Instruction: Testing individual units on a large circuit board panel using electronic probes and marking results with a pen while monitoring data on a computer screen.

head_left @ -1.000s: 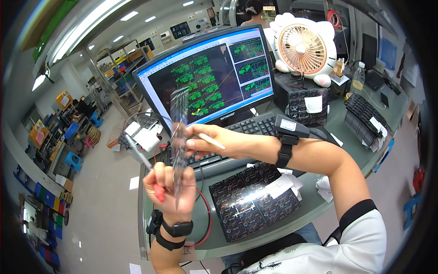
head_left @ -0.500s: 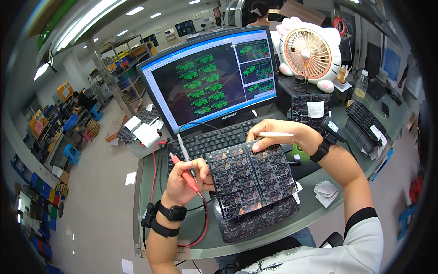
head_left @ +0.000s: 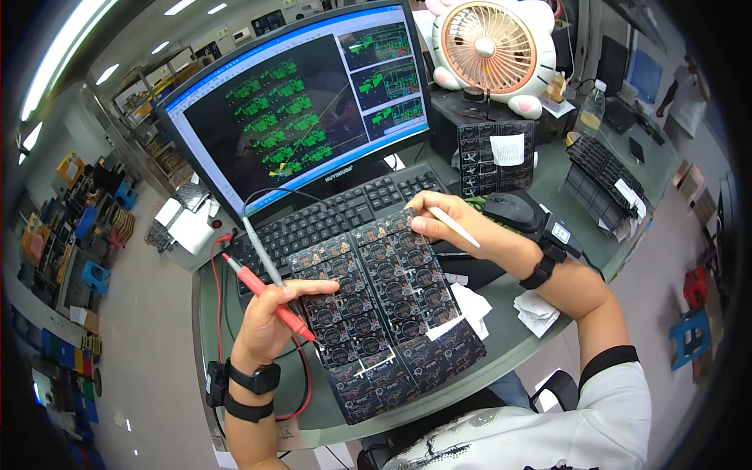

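My left hand [head_left: 262, 325] is closed around a red test probe [head_left: 252, 282] and a grey test probe [head_left: 263, 252]. Its index finger stretches over the left part of a black circuit board panel [head_left: 403, 286]. The red probe's tip points down by the panel's left edge. At the panel's far edge, my right hand [head_left: 442, 219] pinches the board between thumb and fingers. A white pen-like stick [head_left: 457, 227] is tucked in that same hand. Under the near end lies another dark board panel [head_left: 384, 392]; how many boards are stacked is hidden.
Behind the panel sit a keyboard [head_left: 305, 227] and a monitor [head_left: 294, 102] showing green board layouts. A mouse [head_left: 509, 210], paper slips [head_left: 536, 313] and a stack of boards [head_left: 603, 188] lie right. A white fan [head_left: 486, 55] stands at the back. Red probe wire [head_left: 216, 274] runs at left.
The panel, tilted up before, now lies lower and flatter over the boards beneath. My left index finger has reached out across it. The whole view has shifted, and the mouse now shows.
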`<state>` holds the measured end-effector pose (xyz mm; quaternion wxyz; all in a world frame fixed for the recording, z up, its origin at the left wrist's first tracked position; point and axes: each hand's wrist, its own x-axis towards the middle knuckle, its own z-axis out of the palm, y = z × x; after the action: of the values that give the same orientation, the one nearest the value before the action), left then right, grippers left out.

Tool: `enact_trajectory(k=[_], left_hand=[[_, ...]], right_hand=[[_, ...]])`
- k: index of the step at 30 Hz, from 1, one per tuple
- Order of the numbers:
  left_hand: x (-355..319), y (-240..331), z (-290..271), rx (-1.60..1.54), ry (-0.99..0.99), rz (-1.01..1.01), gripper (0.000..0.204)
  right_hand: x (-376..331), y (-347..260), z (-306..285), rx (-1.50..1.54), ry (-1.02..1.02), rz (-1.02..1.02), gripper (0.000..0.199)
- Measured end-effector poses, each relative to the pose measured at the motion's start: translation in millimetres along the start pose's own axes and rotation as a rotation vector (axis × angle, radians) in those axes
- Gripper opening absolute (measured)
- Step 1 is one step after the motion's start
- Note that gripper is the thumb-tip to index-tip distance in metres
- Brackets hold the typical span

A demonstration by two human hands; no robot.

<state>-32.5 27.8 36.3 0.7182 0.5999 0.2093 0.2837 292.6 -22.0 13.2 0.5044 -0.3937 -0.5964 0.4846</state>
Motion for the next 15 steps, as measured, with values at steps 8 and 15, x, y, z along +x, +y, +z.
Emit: enact_trajectory(k=[8,15], left_hand=[[-3.3,1.3,4.8,0.024,0.044,-0.078,0.049],[-4.2,-0.7,3.0,-0.032,0.071,-0.126,0.05]], right_hand=[[-13.2,21.0,1.4,0.111,0.007,0.009,0.018],[-10.8,21.2,0.1,0.091,0.005,0.002,0.018]])
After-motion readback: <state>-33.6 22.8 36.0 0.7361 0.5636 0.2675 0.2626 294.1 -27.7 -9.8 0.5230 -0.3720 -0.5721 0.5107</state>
